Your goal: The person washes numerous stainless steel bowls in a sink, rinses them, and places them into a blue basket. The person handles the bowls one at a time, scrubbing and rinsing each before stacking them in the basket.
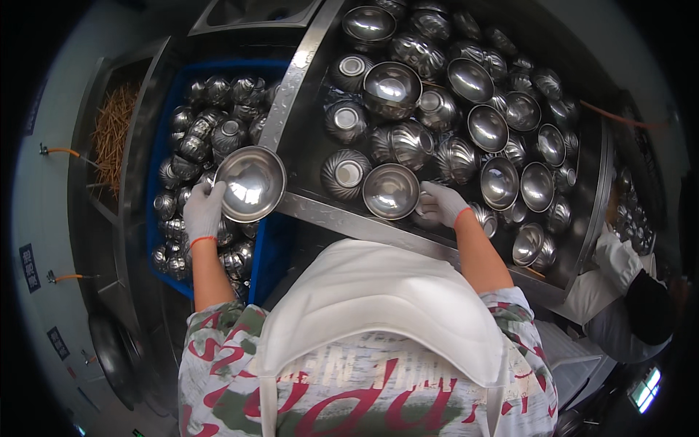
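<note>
My left hand, in a white glove with an orange cuff, grips the rim of a shiny metal bowl over the right side of a blue bin. Under it, the bin holds many fluted metal bowls. My right hand, gloved alike, is at the right rim of an upright metal bowl in the steel sink; its fingertips are partly hidden, so a grip cannot be told. Around that hand lie many more bowls, some upright, some upside down, such as a fluted one to the left.
The steel sink's edge runs between me and the bowls, and its left edge borders the bin. Farther left, a steel basin holds many thin wooden sticks. At right, a co-worker's gloved hand is near other metal ware.
</note>
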Motion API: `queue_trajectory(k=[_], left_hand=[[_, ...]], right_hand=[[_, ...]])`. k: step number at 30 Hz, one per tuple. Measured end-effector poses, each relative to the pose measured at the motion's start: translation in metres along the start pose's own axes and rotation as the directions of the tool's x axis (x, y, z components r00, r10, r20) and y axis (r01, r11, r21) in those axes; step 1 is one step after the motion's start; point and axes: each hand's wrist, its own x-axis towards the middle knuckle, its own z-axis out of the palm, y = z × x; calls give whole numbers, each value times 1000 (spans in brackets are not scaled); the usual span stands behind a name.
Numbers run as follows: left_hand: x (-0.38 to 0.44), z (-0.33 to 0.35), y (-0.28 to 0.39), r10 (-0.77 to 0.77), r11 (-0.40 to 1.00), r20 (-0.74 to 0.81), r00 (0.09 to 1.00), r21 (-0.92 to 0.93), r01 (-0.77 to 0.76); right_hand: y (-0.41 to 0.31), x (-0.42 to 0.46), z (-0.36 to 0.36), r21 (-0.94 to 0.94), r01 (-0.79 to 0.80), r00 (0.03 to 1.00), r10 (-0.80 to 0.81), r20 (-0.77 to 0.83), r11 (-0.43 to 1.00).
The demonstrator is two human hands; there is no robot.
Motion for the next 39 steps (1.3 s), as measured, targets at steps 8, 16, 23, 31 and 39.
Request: queue_trajectory(k=[8,16,23,31,39], left_hand=[[-14,-41,24,109,987,-88,990,-108,-118],[-35,-51,18,76,965,-89,993,-245,-96],[-45,-34,56,127,880,-90,988,-449,-154],[-110,28,219,859,388,-139,493,-453,-803],[-37,17,203,596,690,-165,786,-396,-606]], right_hand=[[11,80,36,-934,127,893,-449,-39,334],[13,68,5,-936,-76,900,-380,-213,345],[-41,-36,-37,-920,47,727,-645,-235,388],[-98,-110,-19,-880,476,-130,-990,-54,-14],[-41,-70,-56,-348,675,576,-759,-304,651]])
